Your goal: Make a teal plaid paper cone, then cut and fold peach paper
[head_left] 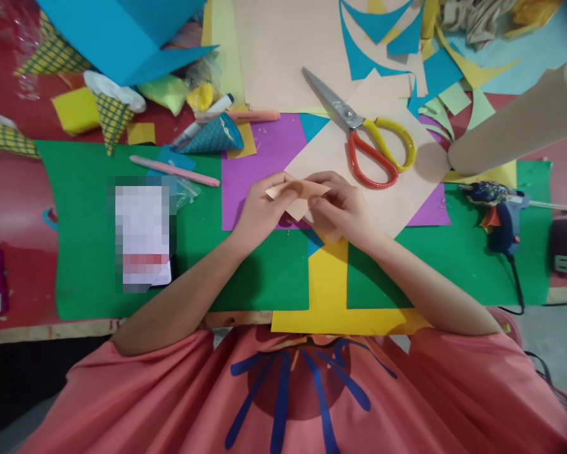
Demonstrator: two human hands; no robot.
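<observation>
Between my two hands is a small piece of peach paper (300, 205), bent or folded, with a pointed lower edge. My left hand (267, 205) pinches its left side, thumb on top. On the right side my right hand (342, 205) grips it with the thumb pressed near the middle. Fingers beneath the paper are partly hidden. Just beyond the hands lies a larger peach sheet (321, 151) over a purple sheet (250, 183). Scissors (359, 126) with one red and one yellow handle rest on the peach sheet, blades pointing away to the left.
A glue gun (503, 217) lies at right on green paper (533, 277), its cord running toward the table edge. A thick paper roll (520, 120) stands behind it. Left are a blurred-out phone (144, 233), a pink pen (174, 170) and a teal checked cone (217, 135). Blue scraps (378, 19) lie at the back.
</observation>
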